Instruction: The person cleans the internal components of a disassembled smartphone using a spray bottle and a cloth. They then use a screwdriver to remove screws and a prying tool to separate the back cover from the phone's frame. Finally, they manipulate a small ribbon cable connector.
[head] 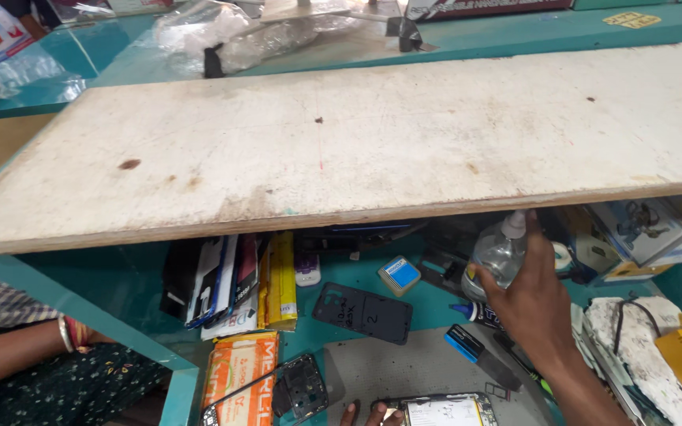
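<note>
Across the upper half of the frame ran a worn, stained, whitish plywood shelf board (372, 142), with a teal-painted workbench surface (341, 276) beneath it. At right of centre, the right hand (526, 296) reached under the board and was wrapped around a small clear plastic squeeze bottle with a white nozzle cap (501, 251), fingers closed on its body. The bottle stood roughly upright, just below the board's front edge. At the bottom centre, only the fingertips of the left hand (369, 412) showed, beside a partly dismantled white-backed phone (444, 412); whether they gripped anything could not be told. A dark phone back panel (363, 313) lay flat at centre, well apart from the bottle. The step in hand appeared to be fetching the bottle; drawing it out would call for clearing the board's edge without tipping it. Another person's forearm with bangles (33, 347) rested at lower left.
</note>
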